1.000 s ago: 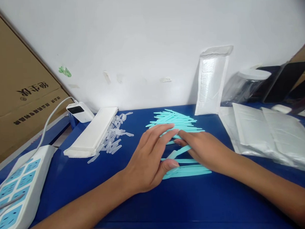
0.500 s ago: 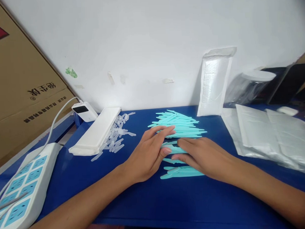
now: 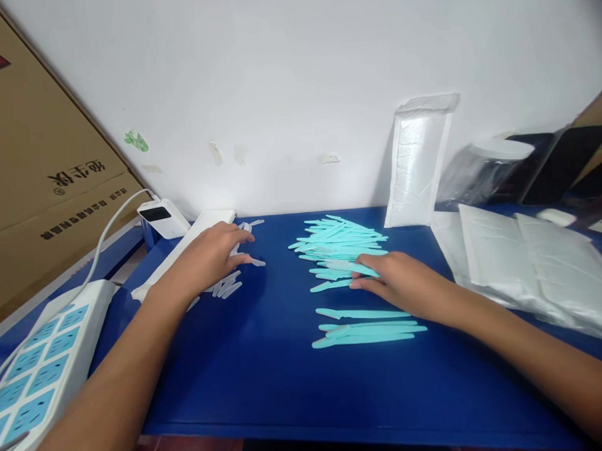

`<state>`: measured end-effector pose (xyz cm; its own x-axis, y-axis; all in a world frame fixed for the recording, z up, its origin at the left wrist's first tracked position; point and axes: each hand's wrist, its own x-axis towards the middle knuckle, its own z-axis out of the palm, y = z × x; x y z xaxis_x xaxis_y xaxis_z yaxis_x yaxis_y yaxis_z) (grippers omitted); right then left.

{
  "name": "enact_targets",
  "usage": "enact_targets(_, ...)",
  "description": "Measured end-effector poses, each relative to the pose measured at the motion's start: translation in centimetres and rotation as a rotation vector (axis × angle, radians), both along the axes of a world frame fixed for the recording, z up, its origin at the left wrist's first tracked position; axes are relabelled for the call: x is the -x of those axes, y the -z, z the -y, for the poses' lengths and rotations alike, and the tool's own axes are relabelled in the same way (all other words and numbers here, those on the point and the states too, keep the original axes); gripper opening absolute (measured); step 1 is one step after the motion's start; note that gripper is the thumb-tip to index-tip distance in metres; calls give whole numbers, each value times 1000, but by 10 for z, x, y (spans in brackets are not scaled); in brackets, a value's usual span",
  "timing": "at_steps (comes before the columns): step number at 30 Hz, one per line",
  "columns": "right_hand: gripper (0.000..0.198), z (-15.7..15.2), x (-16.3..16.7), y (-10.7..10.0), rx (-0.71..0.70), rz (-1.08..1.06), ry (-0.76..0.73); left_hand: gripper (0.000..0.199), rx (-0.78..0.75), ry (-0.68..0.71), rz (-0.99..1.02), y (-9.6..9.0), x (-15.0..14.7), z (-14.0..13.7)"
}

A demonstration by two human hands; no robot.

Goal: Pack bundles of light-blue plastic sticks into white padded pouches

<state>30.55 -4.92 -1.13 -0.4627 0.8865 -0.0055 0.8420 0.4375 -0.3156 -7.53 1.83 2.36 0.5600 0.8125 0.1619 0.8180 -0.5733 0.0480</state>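
Note:
My left hand [image 3: 210, 255] is over the scattered translucent plastic caps [image 3: 229, 285], thumb and fingers apart, with nothing visible between them. My right hand [image 3: 399, 281] is closed on a turquoise eyebrow razor [image 3: 359, 268] at the near edge of the razor pile. Its fingers hide the handle ends, so I cannot tell whether it grips more than one. Behind it spreads a loose pile of turquoise razors [image 3: 338, 234]. Nearer to me, several razors [image 3: 368, 330] lie side by side, their blade ends pointing left.
A white slab-like pack [image 3: 202, 224] is partly behind my left hand. At left are a white power bank [image 3: 165, 218] and a power strip [image 3: 54, 366]. On the right lie padded mailers [image 3: 539, 270], one mailer [image 3: 417, 165] leaning on the wall, and a lidded clear jar [image 3: 496, 159].
My left hand has moved left from the razors to the translucent caps. My right hand has shifted slightly right and back. A razor now lies apart behind the near row.

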Motion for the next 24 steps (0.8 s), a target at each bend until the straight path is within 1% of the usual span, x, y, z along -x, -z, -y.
enact_targets(3,31,1,-3,-6,112,-45,-2,37,99,-51,23,3,10,-7)
enact_targets(5,36,1,-7,-9,133,-52,-12,33,158,-75,34,4,8,-9)
enact_targets(7,41,0,-10,-10,106,-41,-18,30,194,-76,41,4,3,-8)
enact_targets(10,44,-2,-13,-11,72,-61,-24,27,197,-66,75,3,-3,-4)
enact_targets(13,46,-3,-14,-13,41,-105,-41,31,226,0,131,5,-6,-1)
enact_targets(16,50,-2,-13,-16,-6,-136,-34,27,276,60,159,10,-8,-1)
enact_targets(18,50,-2,-13,-17,-1,-172,-24,26,266,51,171,15,-11,-3)
enact_targets(22,45,-4,-13,-18,118,-335,-24,26,196,47,201,23,-24,-2)
enact_targets(24,45,-5,-14,-18,136,-404,6,26,164,57,223,25,-32,2)
